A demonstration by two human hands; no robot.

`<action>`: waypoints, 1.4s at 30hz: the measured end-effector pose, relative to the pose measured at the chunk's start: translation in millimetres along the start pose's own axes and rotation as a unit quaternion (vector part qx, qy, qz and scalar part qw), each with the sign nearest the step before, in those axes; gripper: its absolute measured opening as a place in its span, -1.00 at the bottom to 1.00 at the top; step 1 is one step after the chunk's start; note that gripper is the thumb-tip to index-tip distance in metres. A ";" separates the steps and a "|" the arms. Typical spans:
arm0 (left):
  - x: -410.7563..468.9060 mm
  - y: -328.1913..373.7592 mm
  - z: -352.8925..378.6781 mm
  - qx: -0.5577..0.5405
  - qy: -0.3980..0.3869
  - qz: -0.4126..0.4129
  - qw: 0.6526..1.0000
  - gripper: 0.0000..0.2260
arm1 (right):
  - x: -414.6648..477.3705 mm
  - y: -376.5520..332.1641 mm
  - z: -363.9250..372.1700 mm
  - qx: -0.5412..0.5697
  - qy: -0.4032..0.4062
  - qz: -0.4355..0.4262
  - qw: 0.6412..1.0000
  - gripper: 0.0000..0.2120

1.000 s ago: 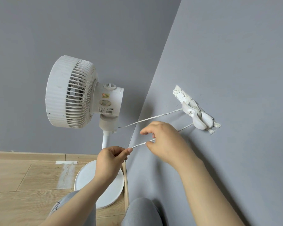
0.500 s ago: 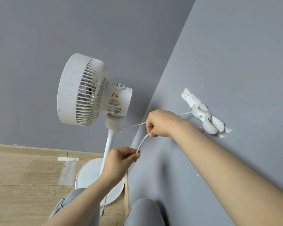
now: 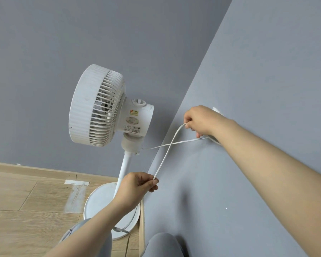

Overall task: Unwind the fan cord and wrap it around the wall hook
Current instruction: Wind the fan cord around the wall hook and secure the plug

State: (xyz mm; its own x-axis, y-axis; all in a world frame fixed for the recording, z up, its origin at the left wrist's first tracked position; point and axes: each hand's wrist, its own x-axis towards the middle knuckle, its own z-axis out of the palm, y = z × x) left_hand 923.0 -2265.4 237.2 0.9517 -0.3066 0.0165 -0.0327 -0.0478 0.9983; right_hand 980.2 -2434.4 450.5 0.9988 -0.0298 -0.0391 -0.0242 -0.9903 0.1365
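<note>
A white pedestal fan (image 3: 100,106) stands in the corner, its head turned left. Its flat white cord (image 3: 167,151) leaves the neck and runs right to the wall hook (image 3: 216,110), which is almost wholly hidden behind my right hand (image 3: 202,120). That hand grips the cord against the right wall at the hook. A second run of cord slants down from it, crossing the first, to my left hand (image 3: 137,188), which pinches it near the fan's pole. Below the left hand the cord trails down over the fan's round base (image 3: 98,204).
Two grey walls meet in a corner behind the fan. A wooden floor (image 3: 26,210) with a skirting board lies at the left, with a strip of tape (image 3: 76,182) on it. My knees in grey trousers (image 3: 161,245) are at the bottom.
My right hand has moved up and right along the wall to the hook, carrying the cord and covering the hook. The left hand kept its pinch, and the cord between the hands is now longer.
</note>
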 end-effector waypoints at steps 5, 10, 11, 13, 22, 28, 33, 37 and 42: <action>-2.3 -5.3 2.3 -0.004 -0.012 -0.016 1.000 -0.89 | 5.0 24.7 -20.0 0.070 0.018 0.055 0.996 -0.84; -1.7 -0.7 5.9 -0.031 0.005 -0.023 0.999 -0.85 | 1.0 33.9 -27.2 0.066 0.031 0.072 0.995 -0.88; -1.4 0.6 6.3 -0.036 0.009 -0.024 0.999 -0.84 | -0.1 34.4 -27.7 0.066 0.035 0.075 0.994 -0.88; -0.5 3.0 6.9 -0.043 0.015 -0.027 0.999 -0.84 | -2.9 35.1 -30.6 0.067 0.046 0.078 0.994 -0.89; -2.9 14.4 7.5 -0.080 0.024 -0.022 0.996 -0.87 | -19.4 34.1 -47.9 0.057 0.197 0.117 0.972 -0.90; -7.8 24.8 8.8 -0.083 0.027 -0.006 0.996 -0.89 | -44.2 32.1 -66.2 0.149 0.207 0.154 0.955 -0.75; -12.6 34.5 11.5 -0.088 0.023 0.005 0.996 -0.85 | -65.1 31.5 -80.7 0.216 0.232 0.183 0.931 -0.92; -16.6 40.1 11.9 -0.088 0.019 0.010 0.996 -0.85 | -86.9 30.3 -86.9 0.230 0.252 0.197 0.919 -0.93; -25.7 44.9 11.3 -0.081 0.018 0.012 0.996 -0.87 | -123.4 24.4 -83.9 0.245 0.275 0.198 0.908 -0.93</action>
State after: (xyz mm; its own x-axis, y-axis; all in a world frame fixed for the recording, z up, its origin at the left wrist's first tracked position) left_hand 893.6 -2270.4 281.0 0.9616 -0.2718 0.0388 -0.0079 0.1139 0.9935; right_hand 860.0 -2443.5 541.7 0.7741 -0.4584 0.4366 -0.2678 -0.8621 -0.4302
